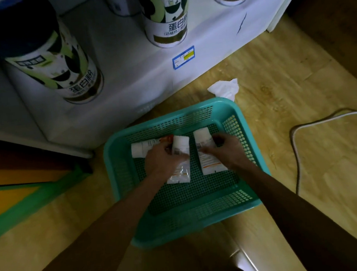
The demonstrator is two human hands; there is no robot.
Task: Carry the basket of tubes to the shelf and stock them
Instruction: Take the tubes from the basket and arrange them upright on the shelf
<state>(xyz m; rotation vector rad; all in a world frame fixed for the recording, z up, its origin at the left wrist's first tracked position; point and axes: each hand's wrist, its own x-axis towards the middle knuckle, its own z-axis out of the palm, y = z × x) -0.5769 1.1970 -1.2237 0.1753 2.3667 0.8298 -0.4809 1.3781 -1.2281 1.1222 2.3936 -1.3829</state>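
A teal perforated basket point(205, 213) sits on the wooden floor in front of a white shelf point(132, 57). Three white tubes lie in it. My left hand point(162, 157) rests over the middle tube point(180, 148), its fingers curled around it and touching the left tube point(141, 149). My right hand point(226, 149) grips the right tube point(207, 154) from its right side. Both tubes still lie on the basket floor.
Several tall green-and-white canisters point(61, 66) stand on the shelf, with a blue price tag point(183, 57) on its front edge. A crumpled white tissue point(224, 89) lies behind the basket. A white cable point(307, 130) loops over the floor at right.
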